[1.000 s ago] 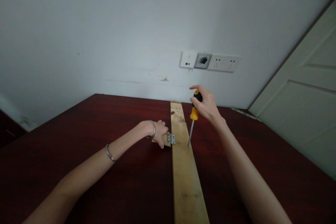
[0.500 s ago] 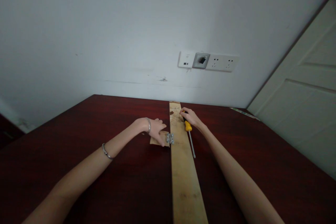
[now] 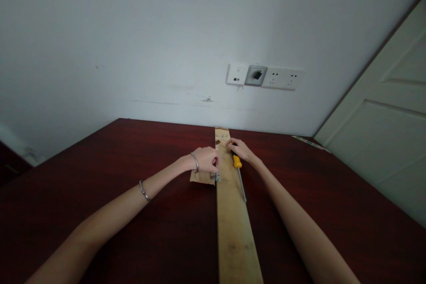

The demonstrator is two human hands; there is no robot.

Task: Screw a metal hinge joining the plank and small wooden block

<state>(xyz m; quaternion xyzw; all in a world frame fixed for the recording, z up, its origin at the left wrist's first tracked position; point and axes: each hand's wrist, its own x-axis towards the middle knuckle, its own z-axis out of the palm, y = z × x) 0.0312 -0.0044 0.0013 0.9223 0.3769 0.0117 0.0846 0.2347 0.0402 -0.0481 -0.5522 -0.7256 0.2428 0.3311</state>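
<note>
A long pale wooden plank [image 3: 234, 222] lies on the dark red table [image 3: 133, 186], running away from me. A small wood block [image 3: 199, 177] sits against its left edge, joined by a small metal hinge [image 3: 216, 178]. My left hand [image 3: 208, 159] is curled over the hinge and block, fingers closed; what it pinches is hidden. My right hand [image 3: 239, 150] rests on the plank's far part, over the black end of a yellow-handled screwdriver [image 3: 238, 171] that lies flat along the plank's right edge.
A white wall with a row of sockets [image 3: 266, 77] rises behind the table. A pale panelled door [image 3: 382, 124] stands at the right. A thin strip [image 3: 309, 143] lies at the table's far right edge.
My right hand has lowered the upright screwdriver flat onto the plank. My left hand has shifted from the block onto the hinge.
</note>
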